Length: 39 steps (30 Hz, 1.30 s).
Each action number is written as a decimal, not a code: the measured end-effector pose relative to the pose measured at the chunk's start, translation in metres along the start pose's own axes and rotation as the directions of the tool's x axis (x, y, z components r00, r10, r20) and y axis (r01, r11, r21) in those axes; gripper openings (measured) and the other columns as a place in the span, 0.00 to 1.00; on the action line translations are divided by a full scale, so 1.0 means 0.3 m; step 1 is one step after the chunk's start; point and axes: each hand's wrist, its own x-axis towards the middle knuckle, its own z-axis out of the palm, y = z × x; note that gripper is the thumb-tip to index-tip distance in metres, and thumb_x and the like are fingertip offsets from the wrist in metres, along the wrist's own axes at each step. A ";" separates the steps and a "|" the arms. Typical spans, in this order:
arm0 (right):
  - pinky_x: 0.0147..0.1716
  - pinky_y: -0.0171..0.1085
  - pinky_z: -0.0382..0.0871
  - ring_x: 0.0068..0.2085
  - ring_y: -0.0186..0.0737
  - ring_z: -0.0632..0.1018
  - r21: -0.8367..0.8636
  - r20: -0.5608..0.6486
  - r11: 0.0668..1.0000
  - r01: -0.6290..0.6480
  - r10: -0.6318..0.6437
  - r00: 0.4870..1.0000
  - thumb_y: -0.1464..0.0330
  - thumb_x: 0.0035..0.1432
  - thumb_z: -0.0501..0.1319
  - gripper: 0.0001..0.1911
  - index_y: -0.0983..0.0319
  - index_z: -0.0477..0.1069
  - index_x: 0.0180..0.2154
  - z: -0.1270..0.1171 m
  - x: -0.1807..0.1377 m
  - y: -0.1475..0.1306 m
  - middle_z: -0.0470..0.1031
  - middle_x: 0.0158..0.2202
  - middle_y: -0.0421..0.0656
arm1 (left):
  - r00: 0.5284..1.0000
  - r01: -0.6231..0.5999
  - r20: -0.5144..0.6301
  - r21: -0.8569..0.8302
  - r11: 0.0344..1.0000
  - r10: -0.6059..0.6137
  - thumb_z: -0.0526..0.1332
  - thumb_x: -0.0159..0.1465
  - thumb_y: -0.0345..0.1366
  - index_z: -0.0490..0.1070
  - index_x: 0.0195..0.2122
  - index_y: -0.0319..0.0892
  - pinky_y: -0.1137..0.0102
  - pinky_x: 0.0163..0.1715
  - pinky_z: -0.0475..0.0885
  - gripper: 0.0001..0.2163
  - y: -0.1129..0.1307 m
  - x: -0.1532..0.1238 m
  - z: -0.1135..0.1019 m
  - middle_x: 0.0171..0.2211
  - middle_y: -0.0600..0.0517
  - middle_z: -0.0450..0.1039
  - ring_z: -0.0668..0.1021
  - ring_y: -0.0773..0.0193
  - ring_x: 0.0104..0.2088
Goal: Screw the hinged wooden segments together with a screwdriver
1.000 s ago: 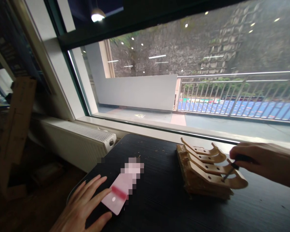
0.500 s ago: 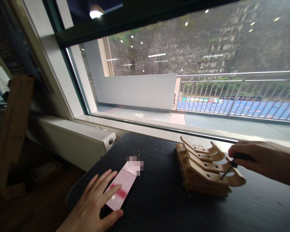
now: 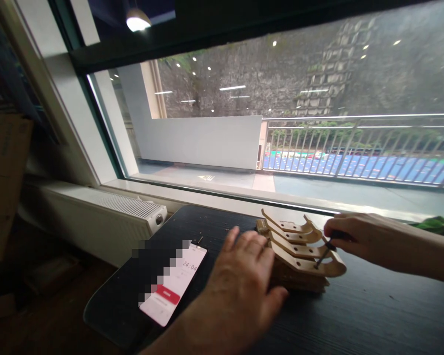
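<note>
Head view, right hand (image 3: 350, 234) gripping a screwdriver (image 3: 330, 245), its tip at the nearest curved wooden strip (image 3: 303, 265), left hand (image 3: 240, 286) unclenched beside the wooden block (image 3: 299, 282) beneath, contact unclear, phone (image 3: 181, 281) farther left on the black table (image 3: 385, 315), radiator (image 3: 96, 217) and window (image 3: 207, 143) beyond.

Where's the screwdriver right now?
The screwdriver is on the right side of the head view, in the grip of the right hand, its shaft slanting down to the curved wooden piece nearest the camera.
</note>
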 end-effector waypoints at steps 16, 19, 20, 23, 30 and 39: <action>0.28 0.33 0.56 0.31 0.35 0.73 -0.064 0.240 0.989 0.130 -0.111 0.964 0.71 0.57 0.54 0.09 0.63 0.72 0.30 -0.096 0.027 -0.087 0.76 0.30 0.44 | 0.974 -0.059 0.207 -0.151 0.987 0.090 0.60 0.56 0.51 0.69 0.51 0.40 0.55 0.58 0.57 0.26 0.206 0.154 0.324 0.55 0.41 0.65 0.65 0.47 0.56; 0.26 0.34 0.55 0.30 0.36 0.72 -0.067 0.248 0.983 0.169 -0.147 0.957 0.72 0.57 0.54 0.09 0.64 0.72 0.31 -0.101 0.029 -0.107 0.76 0.30 0.45 | 0.970 -0.001 0.239 -0.163 0.987 0.040 0.59 0.57 0.52 0.67 0.54 0.40 0.55 0.59 0.56 0.28 0.210 0.157 0.319 0.57 0.41 0.62 0.62 0.46 0.58; 0.26 0.34 0.55 0.30 0.36 0.72 -0.073 0.256 0.982 0.176 -0.152 0.954 0.72 0.57 0.54 0.09 0.65 0.73 0.32 -0.103 0.030 -0.113 0.76 0.31 0.46 | 0.971 0.003 0.236 -0.170 0.985 0.037 0.59 0.57 0.52 0.67 0.55 0.41 0.55 0.59 0.56 0.29 0.210 0.157 0.322 0.58 0.41 0.61 0.62 0.46 0.59; 0.26 0.34 0.55 0.30 0.36 0.72 -0.077 0.280 0.984 0.161 -0.134 0.951 0.73 0.56 0.54 0.08 0.65 0.73 0.33 -0.107 0.030 -0.115 0.75 0.31 0.46 | 0.977 0.000 0.210 -0.194 0.981 0.041 0.58 0.57 0.53 0.63 0.58 0.41 0.55 0.60 0.56 0.31 0.201 0.158 0.338 0.59 0.41 0.61 0.61 0.47 0.59; 0.30 0.33 0.57 0.33 0.36 0.72 -0.025 0.320 0.993 0.116 -0.102 0.942 0.75 0.51 0.56 0.11 0.61 0.74 0.35 -0.115 0.043 -0.075 0.76 0.33 0.43 | 0.990 -0.026 0.132 -0.207 0.978 0.054 0.57 0.58 0.53 0.62 0.59 0.39 0.54 0.59 0.57 0.32 0.194 0.159 0.366 0.57 0.41 0.63 0.64 0.46 0.57; 0.26 0.34 0.55 0.32 0.38 0.74 -0.116 0.323 0.990 0.078 -0.037 0.946 0.70 0.50 0.58 0.19 0.60 0.71 0.46 -0.141 0.047 -0.087 0.77 0.34 0.45 | 0.996 -0.012 0.086 -0.208 0.978 0.030 0.55 0.60 0.50 0.63 0.57 0.39 0.54 0.58 0.57 0.28 0.202 0.167 0.376 0.55 0.43 0.65 0.65 0.48 0.55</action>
